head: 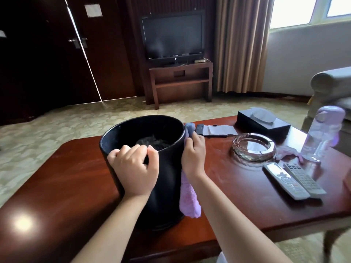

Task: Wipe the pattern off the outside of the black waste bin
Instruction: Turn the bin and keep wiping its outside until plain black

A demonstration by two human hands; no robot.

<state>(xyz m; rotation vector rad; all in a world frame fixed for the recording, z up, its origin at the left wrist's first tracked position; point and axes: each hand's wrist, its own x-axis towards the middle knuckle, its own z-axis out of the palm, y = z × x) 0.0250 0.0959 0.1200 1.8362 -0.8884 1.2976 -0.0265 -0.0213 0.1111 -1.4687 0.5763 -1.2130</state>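
Observation:
A black round waste bin [167, 186] stands upright on the red-brown wooden table [237, 190], with something dark crumpled inside it. My left hand [133, 167] grips the bin's near rim, its fingers curled over the edge. My right hand [193, 154] holds a lilac cloth [190, 196] against the bin's right outer wall, near the top. The cloth's upper end sticks out above my fingers and its long end hangs down beside the bin to the table. The pattern on the bin's wall cannot be made out from here.
Right of the bin lie a glass ashtray [253, 147], two grey remotes [294, 180], a lilac-capped clear bottle [322, 131], a black tissue box [263, 121] and a flat black-and-white item [214, 130]. A TV on a stand [180, 73] stands across the carpet.

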